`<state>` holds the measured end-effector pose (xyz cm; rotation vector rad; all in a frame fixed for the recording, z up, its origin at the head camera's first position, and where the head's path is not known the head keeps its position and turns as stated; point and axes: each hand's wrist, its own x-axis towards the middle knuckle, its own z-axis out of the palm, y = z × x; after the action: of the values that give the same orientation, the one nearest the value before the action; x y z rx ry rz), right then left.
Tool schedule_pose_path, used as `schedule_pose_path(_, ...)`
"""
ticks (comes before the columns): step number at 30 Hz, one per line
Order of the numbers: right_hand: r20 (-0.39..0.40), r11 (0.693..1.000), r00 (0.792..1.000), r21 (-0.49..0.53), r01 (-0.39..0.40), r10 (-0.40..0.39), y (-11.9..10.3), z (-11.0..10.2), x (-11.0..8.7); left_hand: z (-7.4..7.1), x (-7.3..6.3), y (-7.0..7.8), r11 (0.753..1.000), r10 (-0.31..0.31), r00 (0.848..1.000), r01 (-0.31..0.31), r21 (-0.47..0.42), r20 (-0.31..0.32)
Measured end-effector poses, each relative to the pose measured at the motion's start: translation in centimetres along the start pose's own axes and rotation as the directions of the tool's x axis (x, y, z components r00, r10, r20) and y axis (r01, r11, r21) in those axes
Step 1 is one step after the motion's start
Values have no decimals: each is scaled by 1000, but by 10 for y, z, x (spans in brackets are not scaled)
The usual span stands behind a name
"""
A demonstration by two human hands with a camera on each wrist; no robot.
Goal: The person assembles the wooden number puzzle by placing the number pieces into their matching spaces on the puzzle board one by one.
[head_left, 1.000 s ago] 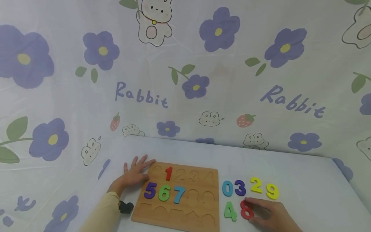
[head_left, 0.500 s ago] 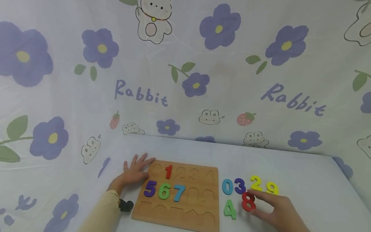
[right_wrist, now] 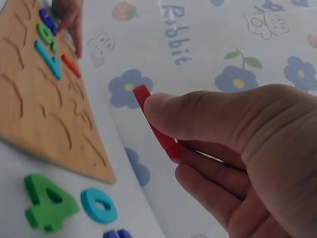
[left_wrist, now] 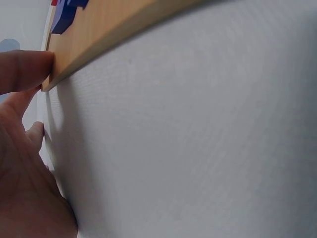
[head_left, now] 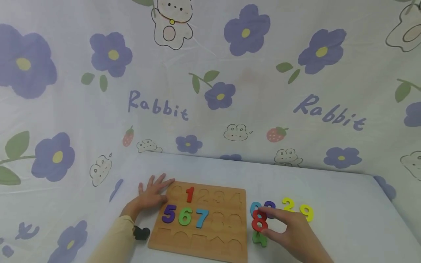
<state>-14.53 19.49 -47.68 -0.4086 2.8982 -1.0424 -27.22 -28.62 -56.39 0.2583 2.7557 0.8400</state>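
Note:
Between thumb and forefinger my right hand (head_left: 291,232) pinches a red number 8 (head_left: 259,220), lifted above the table. From the head it partly covers the blue 0 (head_left: 255,209) and the green 4 (head_left: 260,240); the right wrist view shows the red piece (right_wrist: 157,126) edge-on. At the upper left corner of the wooden puzzle board (head_left: 184,243) rests my left hand (head_left: 150,195), its fingers spread and touching the edge. Red 1 (head_left: 189,194), purple 5 (head_left: 169,214), green 6 (head_left: 185,216) and blue 7 (head_left: 201,218) sit on the board.
Beyond the right hand lie a yellow 2 (head_left: 288,204), a yellow 9 (head_left: 307,212) and a partly hidden purple 3 (head_left: 270,205). Other board recesses hold no pieces. A patterned curtain (head_left: 210,80) hangs behind the white table (head_left: 355,204).
My right hand has picked the red 8 up off the table and carried it left toward the board. The left hand has stayed at the board's corner.

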Motion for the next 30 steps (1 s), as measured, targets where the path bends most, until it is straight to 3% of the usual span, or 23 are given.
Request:
schedule_pose_path(4,-30,1000,999,-20,17,-17,-14,5,9,-2,-3,5,1000,-8,1000,8,17,7)
schedule_pose_path(10,-10,1000,1000,14,-6,6,-28,11,22,-2,-3,3,1000,-3,1000,3,11,0)
schedule_pose_path(17,9,998,1000,68,-1,1,-35,30,36,4,4,-12,999,29,999,-29,-13,-26)
schedule_pose_path(21,33,995,998,89,52,-55,-35,45,43,8,6,-17,1000,29,999,-29,-11,-30)
schedule_pose_path(26,59,983,991,147,114,-124,-34,65,49,5,2,-8,1000,-6,1000,6,-19,-14)
schedule_pose_path(30,80,979,988,168,115,-130,-31,81,54,2,-2,1,999,-30,1000,30,-11,-7)
